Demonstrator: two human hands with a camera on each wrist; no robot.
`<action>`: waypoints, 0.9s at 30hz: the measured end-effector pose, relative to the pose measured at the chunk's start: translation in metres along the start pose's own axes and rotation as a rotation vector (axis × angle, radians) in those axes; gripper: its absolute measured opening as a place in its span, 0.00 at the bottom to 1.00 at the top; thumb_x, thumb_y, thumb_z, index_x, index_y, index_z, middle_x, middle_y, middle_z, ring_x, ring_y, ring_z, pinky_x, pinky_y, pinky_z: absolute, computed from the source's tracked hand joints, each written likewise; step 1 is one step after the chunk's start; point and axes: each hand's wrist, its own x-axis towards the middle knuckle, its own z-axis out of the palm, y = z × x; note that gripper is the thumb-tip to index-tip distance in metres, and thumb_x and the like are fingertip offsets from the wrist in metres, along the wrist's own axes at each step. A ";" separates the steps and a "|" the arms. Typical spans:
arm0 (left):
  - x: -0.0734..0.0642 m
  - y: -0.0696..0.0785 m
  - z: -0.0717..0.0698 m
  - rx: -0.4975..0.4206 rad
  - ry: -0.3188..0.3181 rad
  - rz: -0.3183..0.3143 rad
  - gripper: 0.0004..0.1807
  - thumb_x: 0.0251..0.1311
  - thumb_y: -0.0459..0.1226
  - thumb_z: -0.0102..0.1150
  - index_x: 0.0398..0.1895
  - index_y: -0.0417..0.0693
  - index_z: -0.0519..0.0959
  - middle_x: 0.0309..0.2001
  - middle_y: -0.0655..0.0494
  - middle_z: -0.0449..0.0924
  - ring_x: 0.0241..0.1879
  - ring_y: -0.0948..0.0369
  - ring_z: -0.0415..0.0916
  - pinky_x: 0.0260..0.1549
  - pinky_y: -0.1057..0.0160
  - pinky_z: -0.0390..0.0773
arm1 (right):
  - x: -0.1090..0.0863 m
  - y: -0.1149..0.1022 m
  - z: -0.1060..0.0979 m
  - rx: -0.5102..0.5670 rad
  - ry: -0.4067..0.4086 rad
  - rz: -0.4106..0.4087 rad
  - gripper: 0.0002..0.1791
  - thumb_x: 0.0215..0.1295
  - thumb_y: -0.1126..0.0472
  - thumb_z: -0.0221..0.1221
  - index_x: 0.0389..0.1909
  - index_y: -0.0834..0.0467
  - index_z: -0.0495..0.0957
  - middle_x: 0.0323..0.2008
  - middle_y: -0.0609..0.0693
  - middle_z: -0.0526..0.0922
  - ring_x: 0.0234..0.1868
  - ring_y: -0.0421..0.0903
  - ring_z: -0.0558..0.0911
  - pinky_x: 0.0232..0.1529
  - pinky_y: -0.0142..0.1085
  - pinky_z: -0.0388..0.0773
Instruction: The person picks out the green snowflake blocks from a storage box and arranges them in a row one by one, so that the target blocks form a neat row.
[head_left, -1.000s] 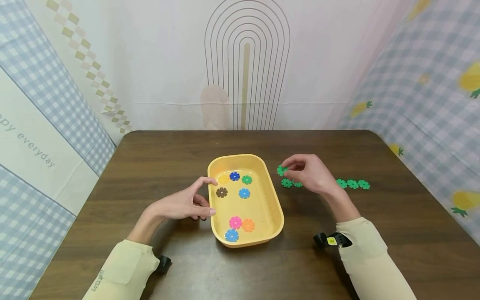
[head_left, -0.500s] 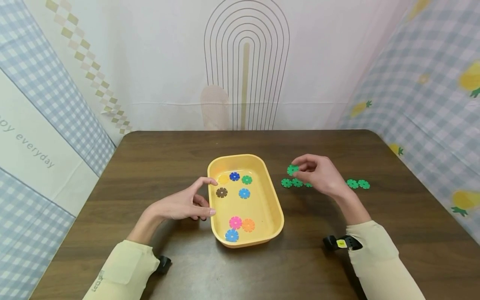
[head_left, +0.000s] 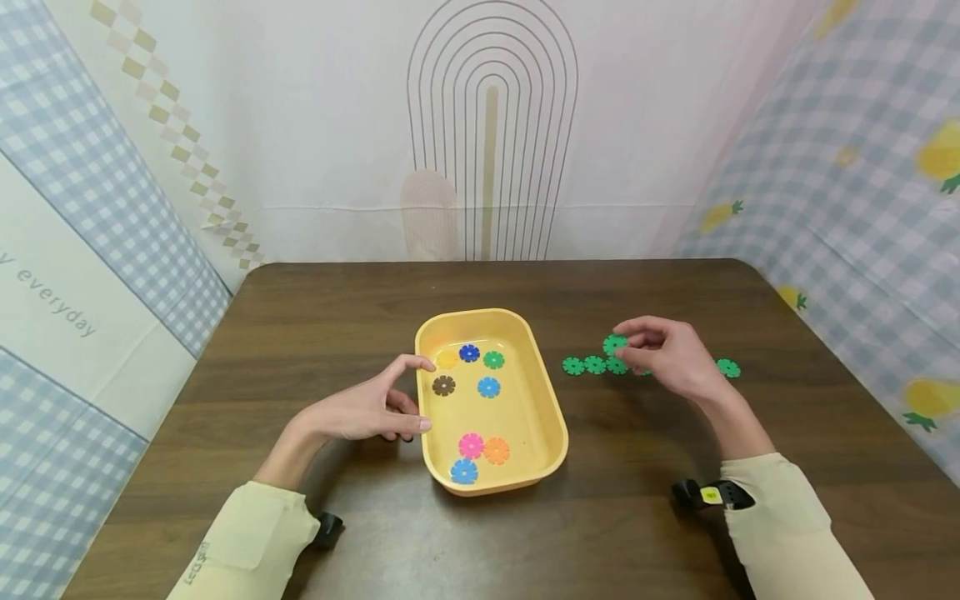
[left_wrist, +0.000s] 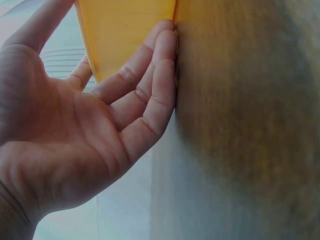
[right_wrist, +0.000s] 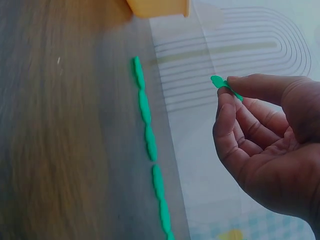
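My right hand (head_left: 675,358) pinches a green notched, flower-shaped plastic disc (head_left: 613,344) between thumb and fingertips. In the right wrist view that green disc (right_wrist: 218,81) is held up apart from the table. Below it on the table lies a row of green discs (head_left: 573,366), partly hidden by this hand. The left hand (head_left: 367,404) holds the left side of a yellow tray (head_left: 555,417), index finger and thumb at its rim. Its other fingers (left_wrist: 162,90) rest against the tray's outer wall in the left wrist view.
Inside the tray lie loose discs, among them a pink disc (head_left: 471,445), an orange disc (head_left: 497,451), a brown disc (head_left: 444,385) and a dark blue disc (head_left: 469,353). The wooden table (head_left: 337,292) meets a patterned cloth (head_left: 330,167) at its back edge.
My right hand has moved right along the row with a green disc between its fingers, uncovering discs at the row's left end. The left hand and tray have stayed put.
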 end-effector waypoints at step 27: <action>0.000 0.000 0.001 -0.048 0.004 -0.008 0.45 0.66 0.48 0.71 0.76 0.56 0.52 0.56 0.40 0.76 0.39 0.51 0.84 0.42 0.54 0.82 | -0.022 0.074 -0.059 0.068 0.204 0.105 0.22 0.74 0.58 0.66 0.63 0.63 0.75 0.32 0.34 0.85 0.31 0.40 0.84 0.35 0.34 0.84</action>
